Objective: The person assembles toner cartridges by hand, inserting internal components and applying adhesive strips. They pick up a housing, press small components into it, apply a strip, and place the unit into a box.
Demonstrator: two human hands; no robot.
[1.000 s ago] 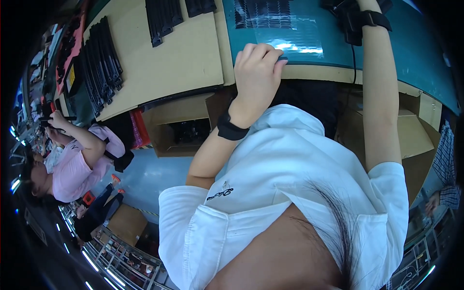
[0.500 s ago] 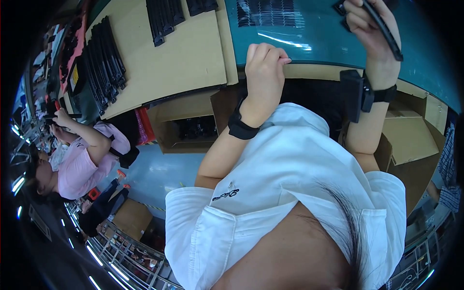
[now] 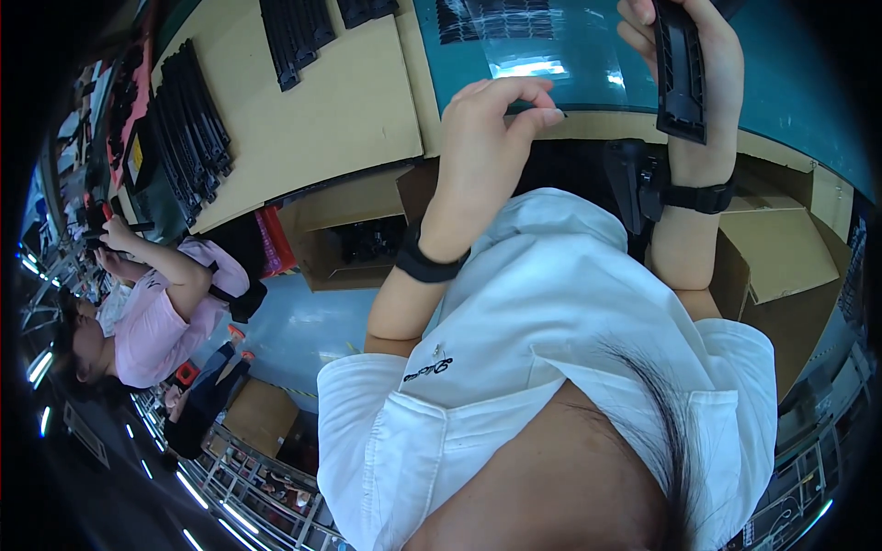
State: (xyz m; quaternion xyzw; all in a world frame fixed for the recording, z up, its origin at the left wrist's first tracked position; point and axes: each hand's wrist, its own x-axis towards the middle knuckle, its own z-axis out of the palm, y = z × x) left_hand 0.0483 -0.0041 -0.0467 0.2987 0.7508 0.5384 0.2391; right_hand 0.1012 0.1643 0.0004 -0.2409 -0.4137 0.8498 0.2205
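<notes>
My right hand [image 3: 722,69] grips a long black plastic strip [image 3: 681,78], held upright above the teal table mat [image 3: 781,92]. The strip's hollow, ribbed face is turned toward me. Left of it, over the table's near edge, my left hand [image 3: 487,119] has its fingers curled and its thumb close to the index finger. A tiny dark bit shows at that thumb's tip, too small to name. Beyond my left hand, a clear sheet with rows of small black pieces [image 3: 496,20] lies on the mat.
Rows of black plastic strips [image 3: 191,129] lie on the cardboard-covered table [image 3: 358,110] at the left, with more strips [image 3: 299,37] farther back. An open carton [image 3: 312,271] holding black parts stands below; another carton [image 3: 790,257] is at the right. A co-worker in pink [image 3: 165,312] works at far left.
My right hand has turned the black strip so that its ribbed face shows, and has shifted a little left. My left hand has moved slightly left, its thumb now more exposed.
</notes>
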